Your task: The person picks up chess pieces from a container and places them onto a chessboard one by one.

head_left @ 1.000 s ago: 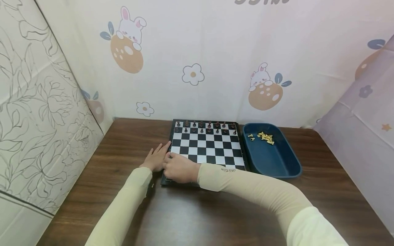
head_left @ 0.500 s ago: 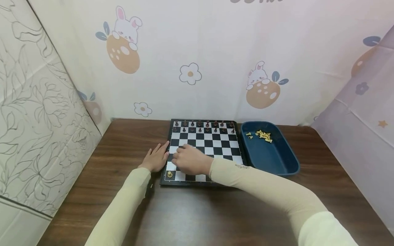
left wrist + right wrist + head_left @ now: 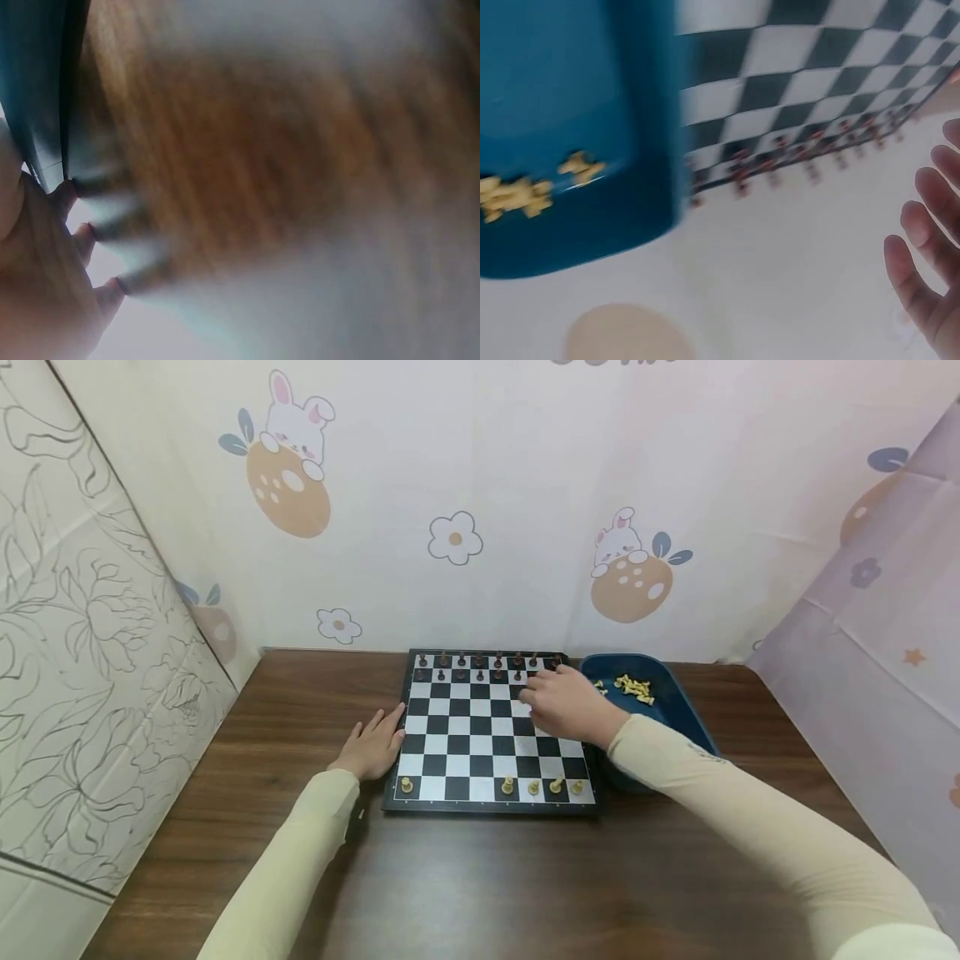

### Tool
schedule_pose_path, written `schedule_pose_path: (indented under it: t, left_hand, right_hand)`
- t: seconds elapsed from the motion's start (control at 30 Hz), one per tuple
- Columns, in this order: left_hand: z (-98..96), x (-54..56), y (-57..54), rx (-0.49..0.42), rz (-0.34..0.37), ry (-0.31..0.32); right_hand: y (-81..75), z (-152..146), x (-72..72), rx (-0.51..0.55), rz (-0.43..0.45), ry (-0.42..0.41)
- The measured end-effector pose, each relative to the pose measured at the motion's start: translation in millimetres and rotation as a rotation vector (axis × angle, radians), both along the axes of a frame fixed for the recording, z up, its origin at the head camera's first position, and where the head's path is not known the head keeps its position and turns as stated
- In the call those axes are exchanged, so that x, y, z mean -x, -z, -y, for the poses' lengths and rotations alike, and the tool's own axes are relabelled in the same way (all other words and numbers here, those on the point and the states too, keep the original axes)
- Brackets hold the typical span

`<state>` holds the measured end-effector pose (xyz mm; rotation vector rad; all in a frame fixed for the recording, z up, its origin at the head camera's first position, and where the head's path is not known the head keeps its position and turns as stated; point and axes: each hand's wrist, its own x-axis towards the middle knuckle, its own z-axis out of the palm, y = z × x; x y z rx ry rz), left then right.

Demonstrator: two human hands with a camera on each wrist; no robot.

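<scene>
A black-and-white chessboard (image 3: pixel 457 743) lies on the brown table, two rows of dark red chess pieces (image 3: pixel 480 675) along its far side. On its near row, one cream chess piece (image 3: pixel 407 785) stands in the left corner and several more cream chess pieces (image 3: pixel 556 786) stand toward the right. My left hand (image 3: pixel 371 745) rests with spread fingers against the board's left edge. Above the board's far right part is my right hand (image 3: pixel 570 703), beside the blue tray (image 3: pixel 555 75); its fingers (image 3: pixel 915 223) are relaxed, with nothing between them in the right wrist view.
Inside the tray, a heap of cream chess pieces (image 3: pixel 636 687) lies at the far end, with a smaller cluster of cream pieces (image 3: pixel 580 167) near the wall. The tray stands against the board's right side. A printed cloth wall (image 3: pixel 525 485) rises behind the table.
My right hand has moved from the near left corner across the board to the right, beside the tray, uncovering the cream pieces on the near row. My left hand has stayed at the board's edge.
</scene>
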<state>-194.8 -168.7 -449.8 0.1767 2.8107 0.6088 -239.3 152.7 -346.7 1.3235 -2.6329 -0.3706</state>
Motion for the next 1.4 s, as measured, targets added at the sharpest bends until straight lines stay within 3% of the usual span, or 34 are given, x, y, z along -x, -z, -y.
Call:
schedule_pose_path:
  t: [0.23,0.53,0.87,1.07,1.4]
  left_hand:
    - [2.8,2.9,-0.4,0.016,0.010,-0.011]
    - [5.1,6.1,6.8,0.022,0.017,-0.019]
    - [9.3,3.5,3.9,0.022,0.013,-0.026]
    - [9.7,2.7,3.1,0.021,0.005,-0.027]
    - [1.8,2.7,5.1,0.012,-0.006,-0.010]
  right_hand:
    - [-1.7,-46,25.9,0.053,0.028,0.165]
    - [12.7,-98,65.5,0.089,0.129,0.384]
    - [31.0,-125,90.8,0.154,0.259,0.510]
    - [41.3,-128,99.0,0.140,0.268,0.555]
    - [65.2,-147,93.8,0.169,0.224,0.617]
